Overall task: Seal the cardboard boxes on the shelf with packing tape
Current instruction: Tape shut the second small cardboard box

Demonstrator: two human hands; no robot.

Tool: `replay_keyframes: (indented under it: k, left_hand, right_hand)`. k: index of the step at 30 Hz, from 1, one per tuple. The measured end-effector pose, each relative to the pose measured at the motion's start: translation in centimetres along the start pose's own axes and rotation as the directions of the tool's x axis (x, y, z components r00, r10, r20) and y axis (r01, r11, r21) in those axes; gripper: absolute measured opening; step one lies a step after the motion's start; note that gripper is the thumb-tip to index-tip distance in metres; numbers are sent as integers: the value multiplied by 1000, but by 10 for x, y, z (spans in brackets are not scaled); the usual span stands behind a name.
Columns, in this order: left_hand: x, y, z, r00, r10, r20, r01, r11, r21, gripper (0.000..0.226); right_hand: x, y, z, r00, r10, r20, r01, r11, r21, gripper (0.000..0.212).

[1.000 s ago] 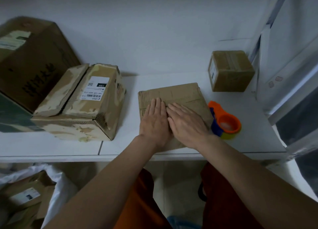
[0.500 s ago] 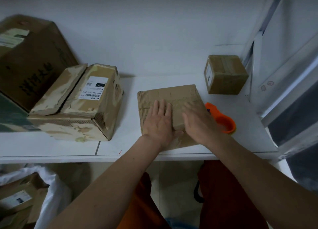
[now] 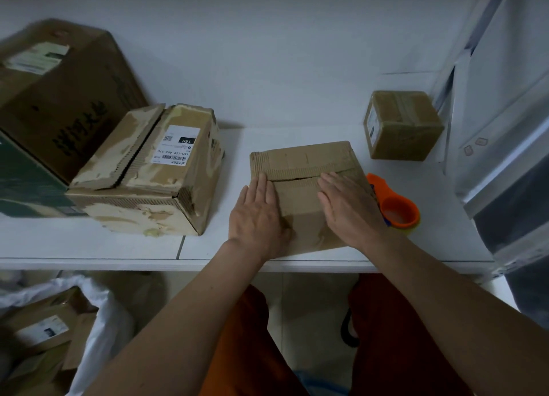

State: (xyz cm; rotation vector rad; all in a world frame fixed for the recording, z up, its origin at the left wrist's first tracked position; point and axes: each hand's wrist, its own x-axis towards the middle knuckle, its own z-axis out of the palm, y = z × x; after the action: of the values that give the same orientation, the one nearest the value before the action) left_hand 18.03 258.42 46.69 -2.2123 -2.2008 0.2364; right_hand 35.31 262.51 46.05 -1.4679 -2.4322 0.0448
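1. Head view, centre of the frame: a flat cardboard box (image 3: 306,193) lies near the front edge of the white shelf (image 3: 133,247). Its two top flaps meet at a seam that runs across it, and that seam looks bare of tape.
2. The left hand (image 3: 257,217) lies flat on the left end of the box, fingers straight and together, tips at the seam. The right hand (image 3: 350,208) lies flat on the right end in the same way. The hands are apart, each pressing and gripping nothing; I judge they hold the flaps down and level so the seam closes for taping.
3. Right of centre: an orange tape dispenser (image 3: 398,211) rests on the shelf just beside the box's right edge, partly hidden behind the right hand, probably kept there for a short reach.
4. Upper right: a small box (image 3: 401,125) stands well apart by the wall, with shiny strips across it that look like tape.
5. Left of the frame: a worn labelled box (image 3: 154,169) has its top flaps gaping along the middle, so it seems unsealed. It touches a large dark carton (image 3: 59,98) behind it.
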Motion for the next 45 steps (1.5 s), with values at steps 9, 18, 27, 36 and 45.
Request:
replay_keyframes:
  k: [9,18,27,36,45]
  left_hand:
    - [5,3,-23,979,-197,48,198,980,-15,133]
    - [37,14,-5,992,102,80,-105,994,38,102]
    - [35,20,-10,995,35,91,-37,999,23,119]
    - [42,45,-27,984,-60,170,73,994,-76,125]
    - [57,51,-18,986,127,104,-112,983,-144,110]
  right_hand:
    - [5,-7,-7,997,58,52,-63,993,96,38]
    - [29,-29,-6,978,15,206,-34,996,88,54]
    - [17,21,-12,984,119,133,-117,993,-19,47]
    - [20,16,-2,969,171,180,-160,984,-77,52]
    - [17,25,-1,976,146,159,-131,986,-99,51]
